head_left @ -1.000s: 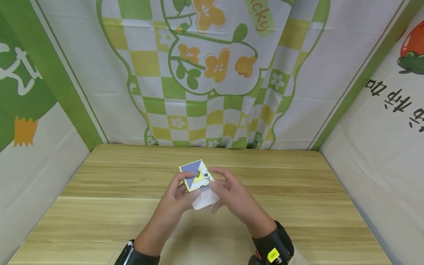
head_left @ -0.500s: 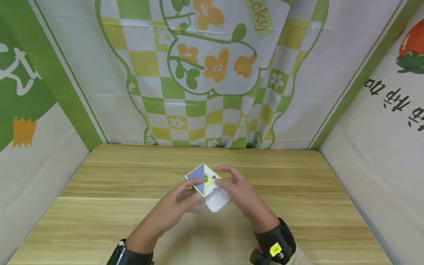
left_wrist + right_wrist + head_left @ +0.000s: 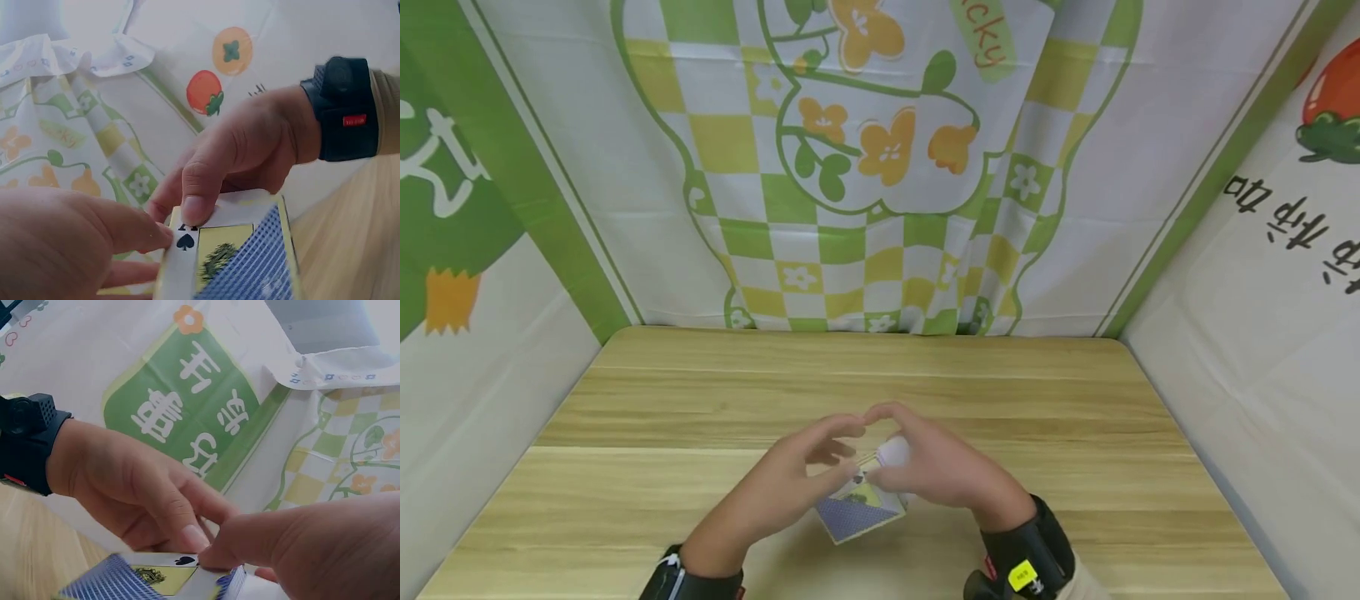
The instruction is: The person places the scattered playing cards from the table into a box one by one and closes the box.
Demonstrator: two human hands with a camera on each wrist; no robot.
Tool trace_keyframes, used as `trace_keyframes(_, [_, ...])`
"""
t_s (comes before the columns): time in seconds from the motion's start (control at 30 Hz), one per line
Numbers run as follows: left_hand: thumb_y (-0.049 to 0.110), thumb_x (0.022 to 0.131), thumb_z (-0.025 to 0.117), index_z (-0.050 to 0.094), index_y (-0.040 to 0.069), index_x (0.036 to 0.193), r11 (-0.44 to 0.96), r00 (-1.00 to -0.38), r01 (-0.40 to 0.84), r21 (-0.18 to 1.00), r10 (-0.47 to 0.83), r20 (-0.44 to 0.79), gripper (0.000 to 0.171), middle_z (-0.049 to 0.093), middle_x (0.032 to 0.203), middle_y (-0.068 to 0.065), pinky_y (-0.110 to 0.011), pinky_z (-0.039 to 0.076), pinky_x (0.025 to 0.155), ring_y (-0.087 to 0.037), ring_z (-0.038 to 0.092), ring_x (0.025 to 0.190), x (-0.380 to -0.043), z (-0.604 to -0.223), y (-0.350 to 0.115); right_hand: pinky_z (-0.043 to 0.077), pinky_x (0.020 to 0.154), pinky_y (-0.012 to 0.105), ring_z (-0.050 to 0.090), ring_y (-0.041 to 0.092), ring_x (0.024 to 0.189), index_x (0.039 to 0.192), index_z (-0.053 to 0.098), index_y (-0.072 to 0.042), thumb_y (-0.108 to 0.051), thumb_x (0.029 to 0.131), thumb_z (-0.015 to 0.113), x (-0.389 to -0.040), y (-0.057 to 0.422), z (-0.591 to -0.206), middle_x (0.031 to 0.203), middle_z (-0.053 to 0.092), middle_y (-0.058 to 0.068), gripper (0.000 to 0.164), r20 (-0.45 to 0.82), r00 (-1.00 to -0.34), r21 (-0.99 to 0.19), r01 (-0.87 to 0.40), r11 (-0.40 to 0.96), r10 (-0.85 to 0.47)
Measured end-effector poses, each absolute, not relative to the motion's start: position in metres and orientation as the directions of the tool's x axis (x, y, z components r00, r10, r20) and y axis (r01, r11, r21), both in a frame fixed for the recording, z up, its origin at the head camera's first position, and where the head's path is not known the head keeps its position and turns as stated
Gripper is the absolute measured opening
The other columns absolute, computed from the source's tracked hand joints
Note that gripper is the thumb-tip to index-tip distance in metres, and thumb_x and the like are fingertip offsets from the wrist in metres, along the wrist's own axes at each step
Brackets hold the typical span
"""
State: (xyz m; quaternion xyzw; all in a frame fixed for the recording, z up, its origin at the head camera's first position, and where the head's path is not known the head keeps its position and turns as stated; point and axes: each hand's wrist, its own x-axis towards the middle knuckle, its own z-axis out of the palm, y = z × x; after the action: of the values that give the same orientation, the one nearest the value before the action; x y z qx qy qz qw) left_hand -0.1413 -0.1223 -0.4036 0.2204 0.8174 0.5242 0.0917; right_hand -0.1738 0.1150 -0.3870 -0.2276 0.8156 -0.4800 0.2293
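Note:
A playing card box (image 3: 861, 518), printed with an ace of spades and a blue patterned corner, is held above the table. My right hand (image 3: 936, 462) grips it, thumb on the printed face near the ace in the left wrist view. A white flap (image 3: 893, 452) sticks out from the box's far end. My left hand (image 3: 775, 492) stands beside the box with loosely bent fingers, and its thumb tip is right at the box edge. In the right wrist view both thumbs meet near the spade end of the box (image 3: 165, 578). The right fingers behind the box are largely hidden.
Below the hands lies a wood-grain table (image 3: 647, 492). A green and white checked curtain (image 3: 880, 267) hangs at its back edge. Printed cloth walls close off the left side and the right side (image 3: 1240, 350).
The card box has turned and come nearer to me, its blue corner now towards me and its flap away. My left fingers have come off the printed face, where the index finger lay before.

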Motion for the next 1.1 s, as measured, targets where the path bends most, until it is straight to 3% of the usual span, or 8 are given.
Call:
trace_keyframes(0.1, [0.029,0.1,0.065,0.044,0.024,0.149,0.312,-0.86,0.211,0.926,0.51,0.024,0.054,0.064,0.13,-0.01,-0.042,0.055,0.087,-0.024,0.066,0.106,-0.142,-0.405,-0.122,0.053,0.064,0.034,0.063,0.02,0.077,0.139,0.046,-0.023,-0.029,0.089,0.076,-0.178,0.115,-0.391,0.094,0.064,0.011,0.059,-0.166,-0.826,-0.901,-0.094,0.423,-0.539])
trace_keyframes(0.2, [0.028,0.099,0.066,0.037,0.023,0.153,0.272,-0.876,0.138,0.952,0.482,-0.01,0.061,0.068,0.12,-0.01,-0.037,0.055,0.084,-0.022,0.067,0.101,-0.144,-0.404,-0.121,0.055,0.071,0.036,0.067,0.024,0.083,0.145,0.043,-0.018,-0.03,0.092,0.074,-0.186,0.115,-0.397,0.1,0.066,0.014,0.062,-0.158,-0.856,-0.943,-0.016,0.332,-0.493])
trace_keyframes(0.37, [0.015,0.097,0.067,0.029,0.024,0.155,0.07,-0.953,-0.019,0.997,0.3,-0.039,0.07,0.063,0.12,-0.017,-0.041,0.059,0.082,-0.027,0.067,0.103,-0.147,-0.404,-0.116,0.059,0.079,0.046,0.071,0.027,0.085,0.149,0.038,-0.011,-0.023,0.098,0.066,-0.195,0.116,-0.407,0.102,0.073,0.017,0.06,-0.121,-0.86,-0.992,0.087,0.092,-0.495])
trace_keyframes(0.5, [0.009,0.097,0.065,0.027,0.028,0.154,-0.041,-0.972,-0.087,0.995,0.223,-0.075,0.071,0.058,0.121,-0.02,-0.045,0.06,0.081,-0.028,0.066,0.103,-0.148,-0.403,-0.112,0.059,0.08,0.047,0.071,0.028,0.089,0.144,0.048,-0.006,-0.025,0.1,0.062,-0.194,0.116,-0.409,0.107,0.073,0.015,0.05,-0.088,-0.837,-0.996,0.057,0.073,-0.54])
trace_keyframes(0.63, [0.018,0.101,0.062,0.031,0.029,0.151,-0.046,-0.981,-0.101,0.994,0.172,-0.092,0.06,0.06,0.12,-0.02,-0.047,0.06,0.079,-0.029,0.067,0.098,-0.145,-0.4,-0.11,0.059,0.075,0.041,0.071,0.028,0.087,0.14,0.054,-0.005,-0.027,0.101,0.061,-0.189,0.114,-0.407,0.109,0.072,0.016,0.046,-0.052,-0.826,-0.998,0.018,0.067,-0.561])
trace_keyframes(0.83, [0.03,0.102,0.061,0.041,0.026,0.147,-0.009,-0.99,-0.091,0.996,0.111,-0.089,0.049,0.066,0.115,-0.018,-0.042,0.061,0.073,-0.028,0.068,0.091,-0.143,-0.4,-0.11,0.06,0.069,0.038,0.072,0.025,0.084,0.144,0.05,-0.007,-0.019,0.102,0.06,-0.189,0.112,-0.407,0.11,0.073,0.019,0.045,-0.014,-0.785,-1.0,0.008,0.013,-0.619])
trace_keyframes(1.1, [0.031,0.104,0.057,0.049,0.021,0.134,-0.036,-0.992,-0.058,0.998,0.116,-0.054,0.032,0.067,0.11,-0.017,-0.043,0.061,0.066,-0.029,0.068,0.088,-0.144,-0.402,-0.11,0.059,0.069,0.036,0.071,0.024,0.084,0.15,0.046,-0.016,-0.021,0.101,0.062,-0.187,0.112,-0.403,0.116,0.071,0.018,0.051,-0.014,-0.827,-0.999,-0.015,0.047,-0.562])
